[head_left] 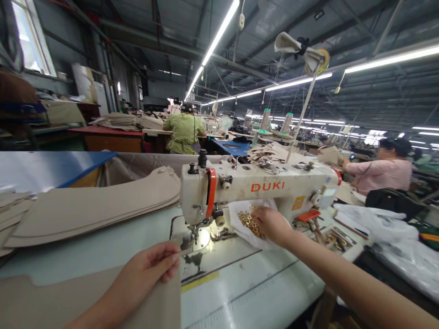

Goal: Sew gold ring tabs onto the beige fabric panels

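Observation:
A white DUKI sewing machine (260, 187) stands on the pale table (247, 292), its needle area lit. My left hand (151, 267) pinches the edge of a tan fabric piece (68, 304) that lies in front of the presser foot (196, 235). My right hand (270, 224) reaches under the machine arm into a white bag (240, 214) of small gold metal rings (249, 223); its fingers are curled among them and mostly hidden.
A stack of cut tan pieces (89, 212) lies at the left. Scissors and small tools (334, 238) sit right of the machine, beside white plastic bags (384, 228). Thread cones (286, 123) stand behind. Other workers sit at a green-shirted back (183, 132) and a pink sleeve (380, 176).

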`<state>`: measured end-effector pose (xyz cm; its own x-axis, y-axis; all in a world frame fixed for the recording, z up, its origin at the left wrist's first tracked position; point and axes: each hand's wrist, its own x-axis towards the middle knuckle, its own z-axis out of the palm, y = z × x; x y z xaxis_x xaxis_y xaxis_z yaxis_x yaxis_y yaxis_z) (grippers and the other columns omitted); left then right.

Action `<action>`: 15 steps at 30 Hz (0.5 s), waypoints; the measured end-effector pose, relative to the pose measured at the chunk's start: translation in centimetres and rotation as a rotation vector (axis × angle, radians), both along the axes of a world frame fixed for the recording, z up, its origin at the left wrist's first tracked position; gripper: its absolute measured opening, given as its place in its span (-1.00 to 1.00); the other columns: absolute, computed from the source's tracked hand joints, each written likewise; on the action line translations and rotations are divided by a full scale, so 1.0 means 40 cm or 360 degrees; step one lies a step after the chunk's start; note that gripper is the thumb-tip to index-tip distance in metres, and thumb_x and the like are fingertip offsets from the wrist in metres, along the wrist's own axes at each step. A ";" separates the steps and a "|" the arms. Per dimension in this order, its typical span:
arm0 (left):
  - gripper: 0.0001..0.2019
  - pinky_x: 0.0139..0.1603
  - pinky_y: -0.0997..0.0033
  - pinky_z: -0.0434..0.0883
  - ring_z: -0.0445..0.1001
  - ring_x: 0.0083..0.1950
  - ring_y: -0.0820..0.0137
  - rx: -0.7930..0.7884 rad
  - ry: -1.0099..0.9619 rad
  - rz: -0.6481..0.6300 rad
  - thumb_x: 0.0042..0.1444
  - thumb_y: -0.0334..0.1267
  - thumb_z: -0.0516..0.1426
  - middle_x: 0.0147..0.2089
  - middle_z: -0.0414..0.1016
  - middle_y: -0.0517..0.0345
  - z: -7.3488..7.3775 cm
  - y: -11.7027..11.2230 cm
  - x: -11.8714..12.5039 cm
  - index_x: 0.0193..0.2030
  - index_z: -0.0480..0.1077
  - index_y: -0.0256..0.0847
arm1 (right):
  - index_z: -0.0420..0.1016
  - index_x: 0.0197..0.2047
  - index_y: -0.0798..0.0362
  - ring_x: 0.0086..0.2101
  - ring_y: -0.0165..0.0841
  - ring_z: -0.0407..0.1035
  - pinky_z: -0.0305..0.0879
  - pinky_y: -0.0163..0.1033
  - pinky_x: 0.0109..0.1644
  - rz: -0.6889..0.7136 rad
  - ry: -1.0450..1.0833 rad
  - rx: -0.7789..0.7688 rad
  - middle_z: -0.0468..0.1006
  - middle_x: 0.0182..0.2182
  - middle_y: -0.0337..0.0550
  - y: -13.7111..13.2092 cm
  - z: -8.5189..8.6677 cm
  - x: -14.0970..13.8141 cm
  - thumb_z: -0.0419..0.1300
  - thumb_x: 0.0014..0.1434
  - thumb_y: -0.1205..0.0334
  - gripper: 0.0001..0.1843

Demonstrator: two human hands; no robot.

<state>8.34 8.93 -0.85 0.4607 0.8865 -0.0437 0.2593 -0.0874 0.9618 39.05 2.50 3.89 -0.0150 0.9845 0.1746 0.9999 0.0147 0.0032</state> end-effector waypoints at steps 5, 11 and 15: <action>-0.60 -0.43 0.42 0.36 0.36 -0.50 0.39 0.0064 0.0057 -0.0016 -0.17 0.12 0.20 -0.54 0.42 0.19 -0.004 -0.002 0.000 -0.39 0.44 -0.21 | 0.47 -0.22 0.19 -0.19 -0.26 0.42 0.33 -0.15 -0.11 -0.0072 -0.0017 -0.0132 0.51 -0.23 -0.03 0.053 -0.037 -0.002 0.13 0.24 0.33 -0.88; -0.60 -0.47 0.43 0.34 0.36 -0.50 0.39 0.0024 0.0075 0.0035 -0.20 0.09 0.21 -0.53 0.44 0.18 -0.003 -0.003 0.004 -0.37 0.43 -0.22 | 0.37 0.01 0.15 -0.12 -0.25 0.38 0.36 -0.07 -0.07 -0.0110 0.0065 -0.0200 0.41 -0.04 -0.01 0.083 -0.073 0.001 0.15 0.25 0.17 -0.69; -0.61 -0.46 0.43 0.35 0.37 -0.51 0.39 -0.0007 0.0080 0.0044 -0.20 0.08 0.21 -0.56 0.42 0.19 0.003 -0.002 0.007 -0.38 0.44 -0.23 | 0.37 0.00 0.15 -0.13 -0.27 0.39 0.37 -0.06 -0.08 -0.0137 0.0249 -0.0161 0.43 -0.06 -0.04 0.090 -0.072 0.016 0.14 0.25 0.17 -0.69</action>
